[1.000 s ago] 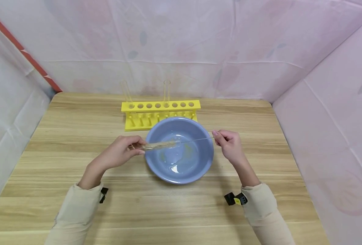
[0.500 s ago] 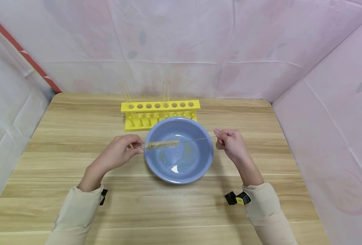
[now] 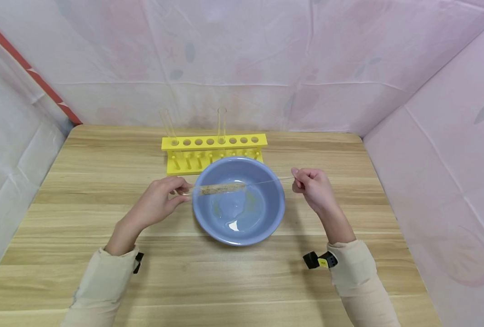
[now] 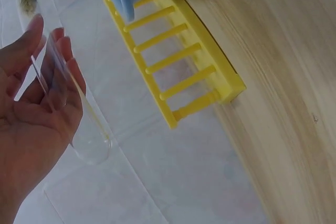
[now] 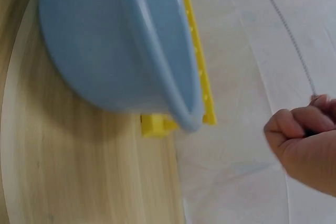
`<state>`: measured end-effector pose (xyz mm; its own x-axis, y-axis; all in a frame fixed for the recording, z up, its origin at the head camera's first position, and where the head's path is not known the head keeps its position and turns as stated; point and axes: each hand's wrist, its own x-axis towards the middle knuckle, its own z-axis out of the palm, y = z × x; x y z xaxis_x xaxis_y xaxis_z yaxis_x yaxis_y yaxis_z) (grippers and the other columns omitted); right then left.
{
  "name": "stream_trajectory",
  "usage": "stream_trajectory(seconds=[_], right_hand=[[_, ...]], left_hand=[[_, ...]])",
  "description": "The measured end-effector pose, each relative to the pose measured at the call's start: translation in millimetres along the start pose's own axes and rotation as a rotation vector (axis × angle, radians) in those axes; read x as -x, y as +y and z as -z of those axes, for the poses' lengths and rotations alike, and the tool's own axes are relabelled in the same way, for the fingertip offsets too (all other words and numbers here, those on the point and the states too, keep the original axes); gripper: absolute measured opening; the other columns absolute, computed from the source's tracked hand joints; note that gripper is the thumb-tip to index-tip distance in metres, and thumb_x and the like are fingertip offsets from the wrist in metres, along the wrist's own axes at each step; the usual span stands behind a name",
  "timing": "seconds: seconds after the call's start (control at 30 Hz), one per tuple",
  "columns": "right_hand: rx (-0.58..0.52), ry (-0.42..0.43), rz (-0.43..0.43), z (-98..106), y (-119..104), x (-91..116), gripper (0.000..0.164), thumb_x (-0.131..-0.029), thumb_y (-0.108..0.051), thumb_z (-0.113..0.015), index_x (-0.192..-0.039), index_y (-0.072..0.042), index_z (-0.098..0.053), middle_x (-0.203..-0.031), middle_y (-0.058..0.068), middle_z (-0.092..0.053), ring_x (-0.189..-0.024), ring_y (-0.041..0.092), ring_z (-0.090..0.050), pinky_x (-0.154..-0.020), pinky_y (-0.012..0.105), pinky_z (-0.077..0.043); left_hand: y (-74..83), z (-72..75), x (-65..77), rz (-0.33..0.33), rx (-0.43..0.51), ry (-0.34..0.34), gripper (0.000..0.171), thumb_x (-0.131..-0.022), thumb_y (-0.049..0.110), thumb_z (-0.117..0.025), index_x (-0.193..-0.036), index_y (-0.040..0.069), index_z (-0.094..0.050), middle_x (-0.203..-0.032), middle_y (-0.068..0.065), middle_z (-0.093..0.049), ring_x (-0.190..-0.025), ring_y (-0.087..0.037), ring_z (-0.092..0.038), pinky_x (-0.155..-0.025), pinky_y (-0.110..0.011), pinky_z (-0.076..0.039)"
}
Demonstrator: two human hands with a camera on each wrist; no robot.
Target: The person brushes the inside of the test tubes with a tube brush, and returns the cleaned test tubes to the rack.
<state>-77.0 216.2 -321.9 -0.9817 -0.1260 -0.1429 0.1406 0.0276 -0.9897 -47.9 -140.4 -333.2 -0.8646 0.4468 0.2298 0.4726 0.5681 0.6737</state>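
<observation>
My left hand [image 3: 160,197] holds a clear glass test tube [image 4: 92,142] between thumb and fingers, its rounded end sticking out past the palm. Inside the tube lies the bristle head of a test tube brush [image 3: 222,188], pale and brownish. The brush's thin twisted wire [image 5: 287,27] runs out of the tube to my right hand [image 3: 315,188], whose curled fingers pinch its end. Tube and brush lie nearly level above a blue basin [image 3: 238,240] with a little water in its bottom. The left palm faces the tube in the left wrist view.
Behind the basin stands a yellow test tube rack [image 3: 215,141], partly covered by the basin's rim. Two glass tubes stand in it, one tilted at the left [image 3: 168,127] and one upright [image 3: 222,125]. A patterned cloth [image 3: 242,59] hangs behind the wooden table [image 3: 225,286].
My right hand has moved a little right and away from me, drawing the wire along. The bristle head has shifted right within the tube. My left hand has barely moved.
</observation>
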Motion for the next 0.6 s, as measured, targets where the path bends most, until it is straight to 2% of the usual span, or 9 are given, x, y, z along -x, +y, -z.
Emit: stream_trajectory(seconds=[0.13, 0.27, 0.37, 0.47, 0.6], right_hand=[[0.146, 0.073, 0.17, 5, 6, 0, 0.042, -0.093, -0.009, -0.052, -0.055, 0.006, -0.041, -0.053, -0.002, -0.039, -0.051, 0.009, -0.032, -0.048, 0.021, -0.025], [0.132, 0.094, 0.27, 11, 8, 0, 0.04, -0.092, -0.005, -0.052, -0.055, 0.008, -0.043, -0.054, -0.001, -0.042, -0.051, 0.007, -0.032, -0.044, 0.022, -0.02], [0.129, 0.079, 0.252, 16, 6, 1, 0.041, -0.092, -0.007, -0.053, -0.055, 0.006, -0.042, -0.054, 0.001, -0.041, -0.051, 0.009, -0.031, -0.045, 0.023, -0.02], [0.151, 0.057, 0.186, 19, 2, 2, 0.044, -0.093, -0.011, -0.053, -0.053, 0.003, -0.039, -0.052, 0.001, -0.038, -0.05, 0.011, -0.031, -0.046, 0.023, -0.024], [0.011, -0.005, 0.031, 22, -2, 3, 0.047, -0.094, -0.008, -0.05, -0.05, -0.001, -0.035, -0.049, 0.001, -0.028, -0.046, 0.013, -0.024, -0.048, 0.025, -0.026]], left_hand=[[-5.5, 3.1, 2.3, 0.052, 0.073, -0.077, 0.016, -0.078, 0.001, -0.07, -0.093, 0.002, -0.065, -0.084, -0.004, -0.066, -0.076, -0.015, -0.06, -0.066, -0.032, -0.051], [-9.3, 6.2, 5.3, 0.062, 0.117, -0.14, 0.012, -0.082, 0.005, -0.067, -0.094, 0.004, -0.065, -0.085, 0.0, -0.066, -0.076, -0.013, -0.059, -0.066, -0.03, -0.05], [-9.9, 9.1, 6.9, 0.062, 0.129, -0.166, 0.012, -0.083, 0.006, -0.065, -0.095, 0.003, -0.064, -0.085, 0.0, -0.066, -0.077, -0.013, -0.06, -0.067, -0.029, -0.051], [-9.5, 10.1, 8.0, 0.072, 0.111, -0.164, 0.012, -0.083, 0.005, -0.066, -0.095, 0.003, -0.064, -0.085, -0.001, -0.066, -0.077, -0.013, -0.059, -0.066, -0.029, -0.05], [-8.2, 9.1, 9.0, 0.059, 0.057, -0.112, 0.014, -0.08, 0.003, -0.068, -0.093, 0.002, -0.064, -0.084, -0.003, -0.065, -0.075, -0.014, -0.059, -0.066, -0.03, -0.05]])
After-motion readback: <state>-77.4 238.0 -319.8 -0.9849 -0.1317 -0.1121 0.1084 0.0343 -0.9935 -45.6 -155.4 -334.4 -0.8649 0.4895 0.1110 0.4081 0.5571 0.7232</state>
